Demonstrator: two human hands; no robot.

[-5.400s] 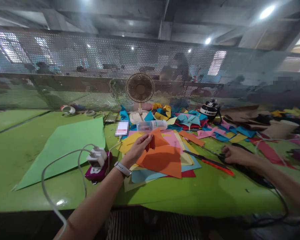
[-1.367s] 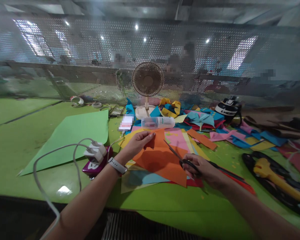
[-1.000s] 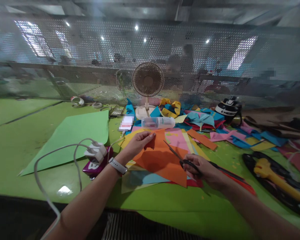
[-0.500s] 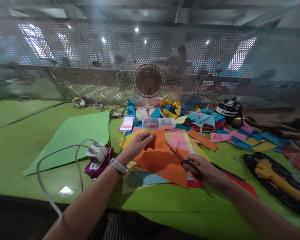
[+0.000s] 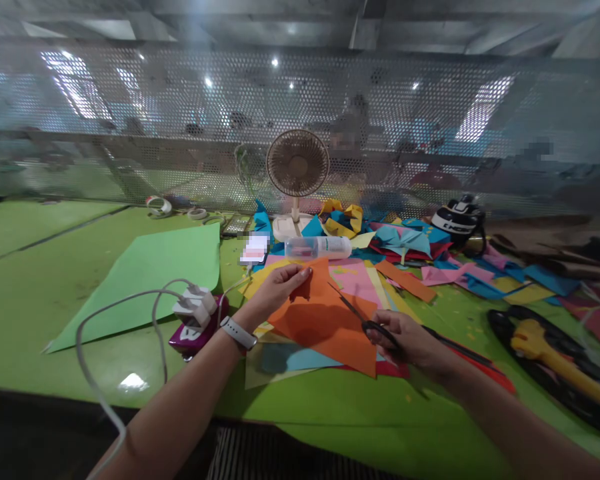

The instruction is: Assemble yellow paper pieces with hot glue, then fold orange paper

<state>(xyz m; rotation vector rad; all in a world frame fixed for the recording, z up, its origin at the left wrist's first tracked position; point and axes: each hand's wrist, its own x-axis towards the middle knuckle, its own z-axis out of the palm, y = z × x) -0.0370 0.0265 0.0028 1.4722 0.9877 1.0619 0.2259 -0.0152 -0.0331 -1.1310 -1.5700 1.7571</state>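
My left hand pinches the upper left edge of a sheet of orange paper. My right hand is wrapped round the black handles of a pair of scissors, whose blades point up and left over the orange paper. Whether the blades touch the paper I cannot tell. Under the orange sheet lie other papers: a pale blue sheet, a pink sheet and some yellow and red ones, partly hidden.
Behind the papers lies a clear plastic bottle, with a small fan farther back. A purple power block with white plugs and cables stands left, beside a large green sheet. A yellow glue gun rests on a black tray at right.
Both hands, the scissors and the orange paper stay almost where they were. The whole view has shifted only very slightly.
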